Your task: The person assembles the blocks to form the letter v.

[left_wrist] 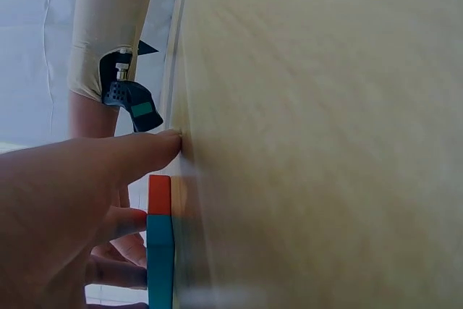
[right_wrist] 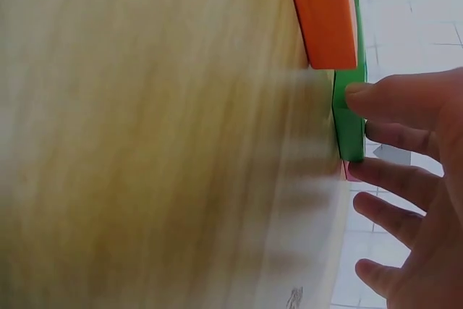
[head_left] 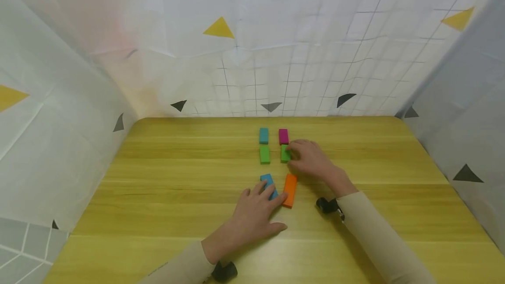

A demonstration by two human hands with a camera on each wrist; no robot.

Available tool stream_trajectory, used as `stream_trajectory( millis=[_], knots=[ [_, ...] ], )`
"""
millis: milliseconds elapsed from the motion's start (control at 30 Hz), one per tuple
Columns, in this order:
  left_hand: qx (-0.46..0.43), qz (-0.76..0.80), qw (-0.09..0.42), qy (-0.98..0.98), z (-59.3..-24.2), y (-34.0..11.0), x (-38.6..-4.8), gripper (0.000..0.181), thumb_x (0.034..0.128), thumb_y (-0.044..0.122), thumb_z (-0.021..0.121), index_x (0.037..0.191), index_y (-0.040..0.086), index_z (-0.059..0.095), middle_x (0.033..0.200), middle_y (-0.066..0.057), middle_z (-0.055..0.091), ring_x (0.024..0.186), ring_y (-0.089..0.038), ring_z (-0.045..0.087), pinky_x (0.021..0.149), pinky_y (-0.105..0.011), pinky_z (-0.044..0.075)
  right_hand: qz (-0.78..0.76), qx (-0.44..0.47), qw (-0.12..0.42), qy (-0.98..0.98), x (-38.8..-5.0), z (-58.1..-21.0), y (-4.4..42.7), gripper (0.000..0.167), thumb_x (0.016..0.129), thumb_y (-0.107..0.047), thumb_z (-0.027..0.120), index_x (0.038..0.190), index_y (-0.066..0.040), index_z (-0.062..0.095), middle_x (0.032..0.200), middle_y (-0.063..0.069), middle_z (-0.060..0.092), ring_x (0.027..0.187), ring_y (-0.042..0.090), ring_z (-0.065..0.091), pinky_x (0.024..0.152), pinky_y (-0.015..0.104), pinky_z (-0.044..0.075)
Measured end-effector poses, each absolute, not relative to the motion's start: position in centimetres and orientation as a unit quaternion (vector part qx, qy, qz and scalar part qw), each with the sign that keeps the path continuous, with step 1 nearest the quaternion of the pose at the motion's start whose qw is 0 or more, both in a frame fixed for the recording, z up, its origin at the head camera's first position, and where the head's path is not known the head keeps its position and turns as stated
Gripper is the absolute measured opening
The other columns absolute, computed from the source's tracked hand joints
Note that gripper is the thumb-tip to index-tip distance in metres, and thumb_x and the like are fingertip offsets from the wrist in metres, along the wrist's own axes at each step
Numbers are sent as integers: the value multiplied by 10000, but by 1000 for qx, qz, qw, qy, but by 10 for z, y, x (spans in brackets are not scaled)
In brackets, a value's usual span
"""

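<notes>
My left hand (head_left: 254, 220) rests its spread, fairly straight fingers on a tilted blue block (head_left: 267, 178). One fingertip reaches the edge of an orange block (head_left: 289, 191), and the thumb stays apart from both. Farther off, my right hand (head_left: 313, 161) pinches the right green block (head_left: 284, 154) at its right side. In the right wrist view its thumb lies against that green block (right_wrist: 350, 124), with the other fingers beyond and beside it. To the left lies another green block (head_left: 264, 154). Behind the green pair are a teal block (head_left: 264, 136) and a magenta block (head_left: 283, 136).
All the blocks lie flat on a wooden table (head_left: 177, 179) in two rough columns. White sheets (head_left: 189, 69) with yellow and dark triangles hang at the back and both sides. A small black camera (head_left: 326, 205) sits at the right wrist, another (head_left: 225, 271) at the left.
</notes>
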State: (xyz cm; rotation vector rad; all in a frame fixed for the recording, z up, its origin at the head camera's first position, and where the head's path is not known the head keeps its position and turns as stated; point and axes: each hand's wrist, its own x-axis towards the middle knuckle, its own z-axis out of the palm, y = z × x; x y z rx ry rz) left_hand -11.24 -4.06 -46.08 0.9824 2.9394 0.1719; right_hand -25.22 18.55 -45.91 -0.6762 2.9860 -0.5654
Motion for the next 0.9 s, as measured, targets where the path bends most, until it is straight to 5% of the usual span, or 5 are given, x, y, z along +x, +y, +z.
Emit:
stream_trajectory(
  millis=[600, 900],
  knots=[
    [306, 60, 35, 950, -460, -39, -111, 747, 860, 710, 576, 1505, 376, 402, 1539, -21, 434, 1470, -351, 334, 989, -623, 466, -162, -236, 10, 958, -257, -455, 184, 340, 830, -320, 756, 1110, -133, 707, 1146, 50, 681, 1072, 278, 602, 1020, 513, 449],
    [308, 56, 27, 949, -460, -39, -111, 748, 860, 713, 571, 1507, 378, 401, 1540, -18, 434, 1467, -350, 340, 978, -621, 472, -145, -243, 2, 959, -256, -453, 181, 357, 827, -350, 768, 1090, -117, 706, 1143, 57, 689, 1106, 291, 601, 1061, 534, 420]
  ],
)
